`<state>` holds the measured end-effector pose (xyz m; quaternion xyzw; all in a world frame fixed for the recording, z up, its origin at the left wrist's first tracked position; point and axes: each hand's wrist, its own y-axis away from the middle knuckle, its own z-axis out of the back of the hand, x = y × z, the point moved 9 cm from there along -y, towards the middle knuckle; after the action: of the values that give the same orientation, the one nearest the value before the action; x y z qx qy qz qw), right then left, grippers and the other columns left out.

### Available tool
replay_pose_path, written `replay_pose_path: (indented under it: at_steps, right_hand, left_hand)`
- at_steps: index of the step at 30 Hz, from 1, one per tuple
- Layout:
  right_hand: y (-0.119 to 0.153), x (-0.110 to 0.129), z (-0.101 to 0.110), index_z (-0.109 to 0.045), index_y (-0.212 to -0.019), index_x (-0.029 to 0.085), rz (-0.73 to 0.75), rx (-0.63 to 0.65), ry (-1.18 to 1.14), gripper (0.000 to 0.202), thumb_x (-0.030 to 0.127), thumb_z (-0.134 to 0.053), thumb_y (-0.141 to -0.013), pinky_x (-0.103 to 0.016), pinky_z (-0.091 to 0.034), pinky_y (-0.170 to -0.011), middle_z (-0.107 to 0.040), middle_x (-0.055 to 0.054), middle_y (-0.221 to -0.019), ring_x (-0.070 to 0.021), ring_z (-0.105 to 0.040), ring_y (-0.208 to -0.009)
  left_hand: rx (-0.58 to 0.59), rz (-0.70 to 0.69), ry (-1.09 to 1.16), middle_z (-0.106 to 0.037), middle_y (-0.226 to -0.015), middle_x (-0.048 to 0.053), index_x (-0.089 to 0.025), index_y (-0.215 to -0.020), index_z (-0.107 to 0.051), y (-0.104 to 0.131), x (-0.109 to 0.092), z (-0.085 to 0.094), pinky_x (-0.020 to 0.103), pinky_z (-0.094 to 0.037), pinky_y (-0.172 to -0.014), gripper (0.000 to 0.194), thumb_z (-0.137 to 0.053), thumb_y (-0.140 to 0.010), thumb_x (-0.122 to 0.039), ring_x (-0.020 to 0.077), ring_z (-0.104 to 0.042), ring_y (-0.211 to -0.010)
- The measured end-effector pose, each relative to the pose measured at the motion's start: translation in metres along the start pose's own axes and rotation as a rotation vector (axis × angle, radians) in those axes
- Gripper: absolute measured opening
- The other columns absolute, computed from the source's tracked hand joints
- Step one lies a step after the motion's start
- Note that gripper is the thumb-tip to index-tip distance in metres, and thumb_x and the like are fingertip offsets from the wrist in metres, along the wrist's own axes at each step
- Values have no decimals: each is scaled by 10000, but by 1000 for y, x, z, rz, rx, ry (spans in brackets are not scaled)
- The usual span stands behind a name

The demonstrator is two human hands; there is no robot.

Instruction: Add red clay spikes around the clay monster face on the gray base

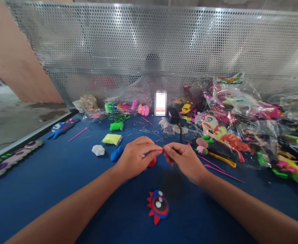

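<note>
My left hand (pixel 138 154) and my right hand (pixel 183 158) meet fingertip to fingertip above the blue table. Between them is a small bit of red modelling clay (pixel 162 150), pinched by both and mostly hidden. Just under my left fingers shows a larger red clay lump (pixel 152 162), partly covered. Closer to me lies a flat clay eye figure (pixel 159 205), blue with a red ring, black pupil, white dots and red spikes on its left side. Left of my left hand are a blue clay lump (pixel 116 154), a white clay lump (pixel 98 150) and a yellow clay packet (pixel 112 139).
Pink modelling sticks (pixel 223 172) and a yellow-handled tool (pixel 223 159) lie to the right. Clear bags with clay figures (pixel 222 132) crowd the right side. A perforated metal panel (pixel 100 44) rises behind. Finished clay figures (pixel 63 128) line the left edge.
</note>
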<state>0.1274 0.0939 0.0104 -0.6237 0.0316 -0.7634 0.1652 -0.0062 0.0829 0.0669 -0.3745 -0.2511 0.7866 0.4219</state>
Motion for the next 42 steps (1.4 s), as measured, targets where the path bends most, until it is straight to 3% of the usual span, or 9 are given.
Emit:
replay_pose_path:
  at_steps: [4, 8, 15, 23, 33, 42]
  right_hand:
    - [0, 22, -11, -707, -1001, 256, 327, 45, 584, 173, 261, -567, -899, -395, -426, -849, -635, -59, -979, -219, -553, -939]
    - [-4, 14, -29, -721, -952, 248, 350, 126, 814, 137, 281, -605, -885, -412, -409, -861, -618, -62, -1025, -230, -522, -968]
    - [-12, -2, -35, -731, -867, 235, 282, 141, 803, 83, 239, -648, -863, -369, -410, -850, -634, -45, -990, -209, -528, -948]
    - [-17, -2, -33, -694, -809, 198, 216, 127, 687, 27, 172, -695, -818, -332, -412, -844, -629, -30, -912, -190, -542, -922]
    - [-9, 7, -43, -716, -913, 230, 451, 259, 919, 216, 99, -544, -899, -328, -360, -811, -633, -35, -985, -192, -495, -930]
    - [-2, 15, -54, -653, -876, 185, 593, 269, 1257, 170, 246, -508, -939, -347, -311, -721, -646, -44, -886, -205, -505, -858]
  left_hand:
    - [30, 161, 25, -687, -874, 34, -194, -938, -707, 1, 27, -4, 238, -496, -643, 147, -587, -896, -267, 112, -605, -739]
    - [64, 256, 46, -697, -894, 34, -189, -947, -703, 4, 43, -12, 237, -490, -647, 174, -558, -906, -276, 114, -616, -756]
    - [122, 273, -8, -706, -866, 3, -207, -910, -710, 5, 43, -19, 249, -481, -692, 138, -577, -881, -231, 121, -621, -752]
    - [126, 312, -40, -707, -840, 1, -207, -869, -712, 6, 46, -19, 249, -459, -674, 141, -571, -870, -216, 125, -611, -736]
    - [201, 283, -114, -695, -814, -14, -232, -861, -717, 6, 46, -24, 257, -451, -675, 141, -585, -852, -184, 140, -620, -755]
    - [239, 285, -159, -699, -860, -4, -229, -877, -706, 9, 50, -28, 274, -473, -728, 156, -560, -855, -182, 155, -633, -810]
